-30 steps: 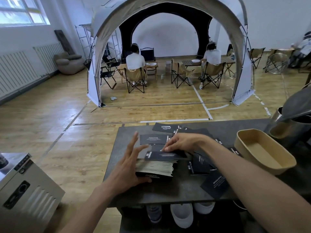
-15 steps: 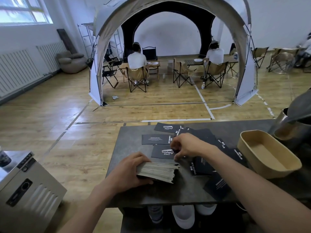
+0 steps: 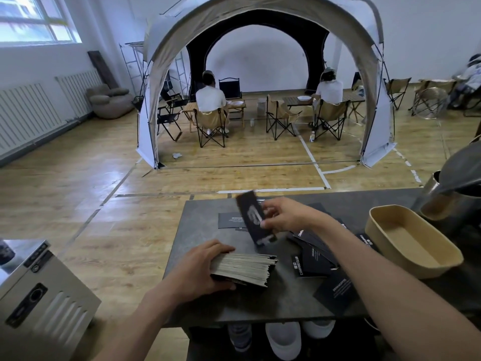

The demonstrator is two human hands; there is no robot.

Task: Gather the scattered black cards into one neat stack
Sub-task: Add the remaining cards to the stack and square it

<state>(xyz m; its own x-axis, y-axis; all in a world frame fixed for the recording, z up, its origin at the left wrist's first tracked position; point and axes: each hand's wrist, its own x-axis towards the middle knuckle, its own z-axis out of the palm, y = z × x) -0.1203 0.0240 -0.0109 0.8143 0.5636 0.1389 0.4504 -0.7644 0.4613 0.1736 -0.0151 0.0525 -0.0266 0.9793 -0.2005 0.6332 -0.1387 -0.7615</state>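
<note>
Through the head camera I am seeing the dark desk [image 3: 200, 225] right below me, with both arms reaching over it. My left grip [image 3: 199, 267] is curling around the near-left end of the stack of black cards [image 3: 244, 268]. The thumb is lying over the top and the fingers are wrapping under the lower edge, so it is clamped on the stack, which is sitting at the front left of the desk with its pale edges fanning slightly towards the right.

My right grip [image 3: 283, 214] is hanging above the middle of the desk and pinching a single black card [image 3: 256, 222] between thumb and fingers. That card is standing almost on edge, tilted and motion-blurred, just beyond the stack and clear of it.

More loose cards [image 3: 312, 259] are lying overlapped to the right of the stack, under my right forearm. One flat card [image 3: 230, 220] is lying further back, and another card [image 3: 335, 295] is resting near the front edge. A tan tray [image 3: 385, 217] is sitting at the right end of the desk.
</note>
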